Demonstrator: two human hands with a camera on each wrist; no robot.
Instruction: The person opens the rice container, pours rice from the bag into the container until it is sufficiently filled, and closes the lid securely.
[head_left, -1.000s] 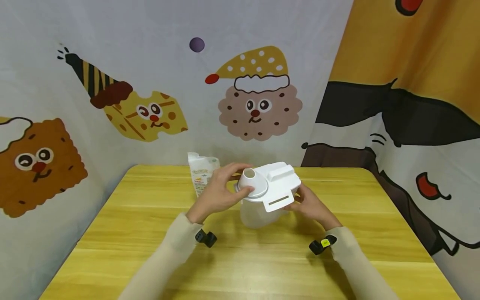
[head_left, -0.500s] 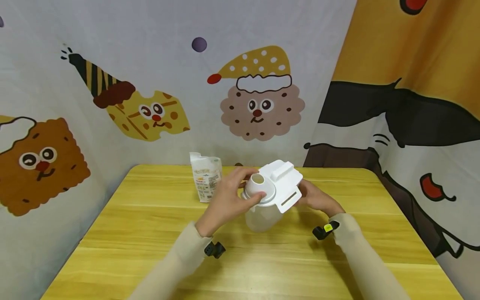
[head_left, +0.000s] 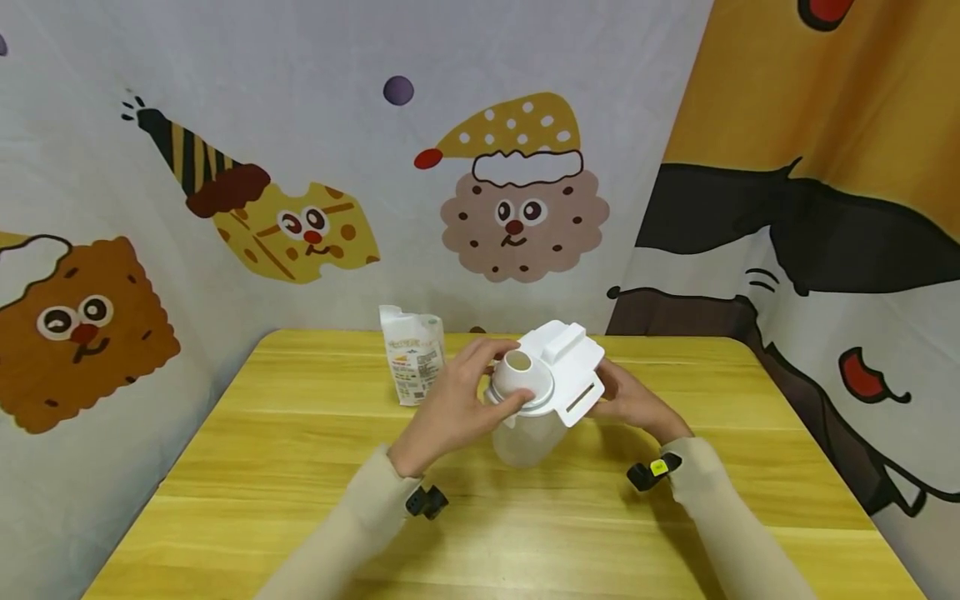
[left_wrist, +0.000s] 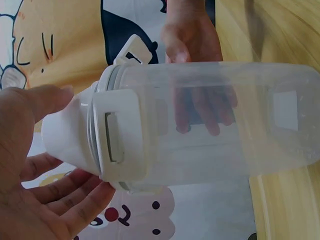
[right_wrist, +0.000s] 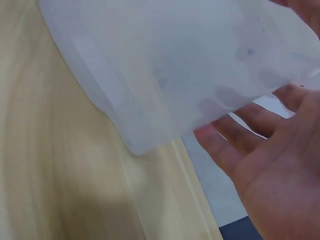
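A translucent plastic storage container (head_left: 528, 442) with a white lid (head_left: 573, 379) stands before me at mid-table. A hollow, cone-shaped white cap (head_left: 512, 385) rises from the lid, its round opening facing up. Around this cap my left hand (head_left: 457, 404) curls, thumb on the near side and fingers on the far side, as the left wrist view also shows. My right hand (head_left: 637, 406) holds the container body (left_wrist: 215, 155) from the right, its fingers spread along the wall. In the right wrist view the fingertips (right_wrist: 206, 134) lie against that wall.
A white printed bag (head_left: 410, 354) stands upright left of the container, towards the back of the wooden table (head_left: 300, 467). Behind the table hangs a cartoon-printed curtain (head_left: 300, 100). Black wrist cameras sit at both sleeves.
The container has turned a little and shifted slightly right, with both hands staying on it. The view has also moved a little. Over the last half second almost nothing moves.
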